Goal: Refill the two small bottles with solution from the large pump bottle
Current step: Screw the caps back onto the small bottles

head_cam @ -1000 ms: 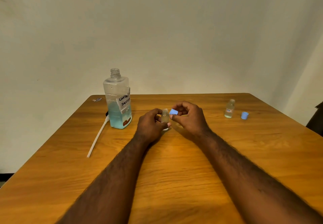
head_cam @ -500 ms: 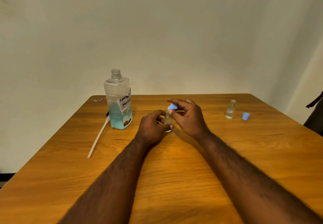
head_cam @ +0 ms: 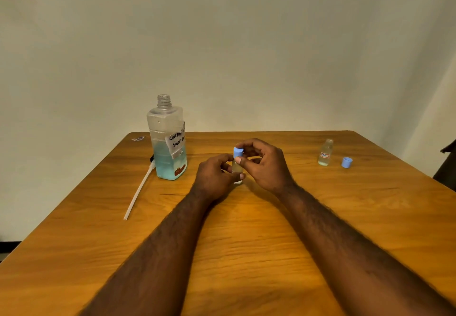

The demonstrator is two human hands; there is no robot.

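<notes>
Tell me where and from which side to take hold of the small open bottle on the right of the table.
Probably take the small bottle round its straight body, below the neck, from the near side. It stands upright with no cap, so a level sideways grip keeps the liquid in. The blue cap sits on its right, so coming from there risks knocking it.

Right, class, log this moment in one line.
left hand: holds small bottle | right hand: pinches blue cap on its top | second bottle: open, loose cap beside it
</notes>
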